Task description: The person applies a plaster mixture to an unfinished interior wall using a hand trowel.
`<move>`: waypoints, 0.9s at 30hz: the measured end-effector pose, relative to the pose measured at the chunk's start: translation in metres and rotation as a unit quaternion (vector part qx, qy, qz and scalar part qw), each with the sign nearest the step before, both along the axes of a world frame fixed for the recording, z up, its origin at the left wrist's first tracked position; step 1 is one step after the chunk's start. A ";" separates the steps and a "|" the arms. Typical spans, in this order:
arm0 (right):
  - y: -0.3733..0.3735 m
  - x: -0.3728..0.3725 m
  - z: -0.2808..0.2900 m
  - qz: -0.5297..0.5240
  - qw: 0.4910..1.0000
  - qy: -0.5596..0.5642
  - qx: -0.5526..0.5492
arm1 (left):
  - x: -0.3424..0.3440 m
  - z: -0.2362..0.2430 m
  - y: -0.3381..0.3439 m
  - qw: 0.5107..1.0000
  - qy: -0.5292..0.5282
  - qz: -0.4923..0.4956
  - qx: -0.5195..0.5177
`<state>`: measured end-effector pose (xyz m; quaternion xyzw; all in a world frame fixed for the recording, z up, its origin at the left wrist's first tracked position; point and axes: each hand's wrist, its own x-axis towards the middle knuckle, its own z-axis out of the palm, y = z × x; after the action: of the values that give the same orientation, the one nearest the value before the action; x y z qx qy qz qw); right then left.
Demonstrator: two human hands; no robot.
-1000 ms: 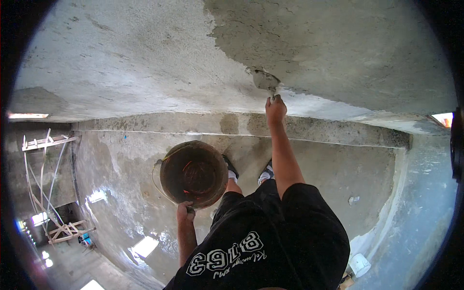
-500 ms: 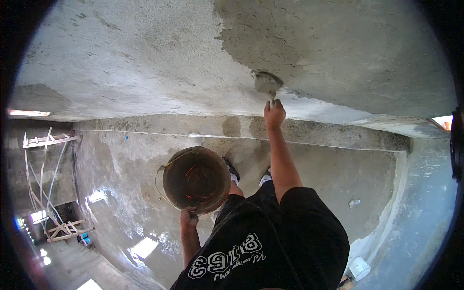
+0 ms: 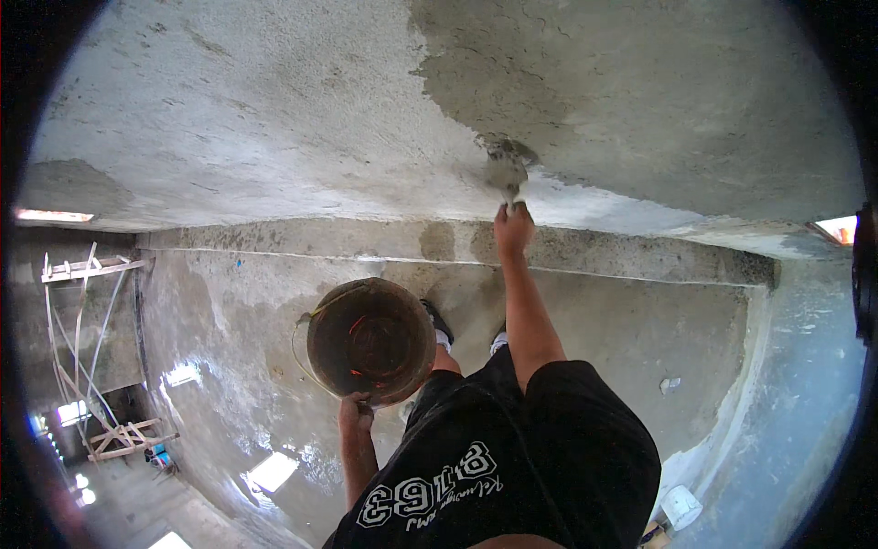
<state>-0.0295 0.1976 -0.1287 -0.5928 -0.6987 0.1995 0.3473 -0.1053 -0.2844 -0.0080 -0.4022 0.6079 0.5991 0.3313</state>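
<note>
The hands are well apart. The left hand (image 3: 356, 412) is clamped on the near rim of a bucket (image 3: 326, 346), which lies just ahead of it with its mouth turned up to the view. Reddish streaks show on the dark inside; how much it holds is hard to tell. Its wire handle (image 3: 296, 352) bows out ahead and to the left of that hand.

The right hand (image 3: 514, 227), farther forward and to the right, is closed around the handle of a trowel (image 3: 506, 171). The blade points away just beyond the fingers, with grey mortar on it, a little blurred. It is at the wall (image 3: 265, 119), though whether it touches cannot be told. Ahead of the right hand, a dark, damp-looking coat (image 3: 494, 73) with a ragged left edge covers part of the wall; paler surface lies to its left.

A low ledge (image 3: 631, 245) runs along the foot of the wall, passing behind the right wrist. Between the hands, a dark shoe (image 3: 437, 320) shows beside the bucket on the grey floor (image 3: 622, 339). Far left of the left hand stands a wooden frame (image 3: 91, 268).
</note>
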 end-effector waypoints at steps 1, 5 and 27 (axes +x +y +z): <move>0.009 -0.009 0.005 0.005 1.000 -0.001 -0.007 | 0.001 -0.003 -0.002 1.000 0.007 -0.003 0.025; 0.025 -0.027 0.007 -0.003 0.999 -0.030 0.027 | -0.001 -0.010 -0.001 0.999 0.040 -0.017 0.026; -0.029 -0.003 0.007 0.085 0.979 -0.138 -0.123 | 0.000 -0.024 -0.002 0.995 0.052 -0.050 0.074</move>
<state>-0.0325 0.1687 -0.1218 -0.5913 -0.7577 0.2292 0.1541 -0.1051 -0.2866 -0.0319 -0.3140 0.5980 0.6450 0.3575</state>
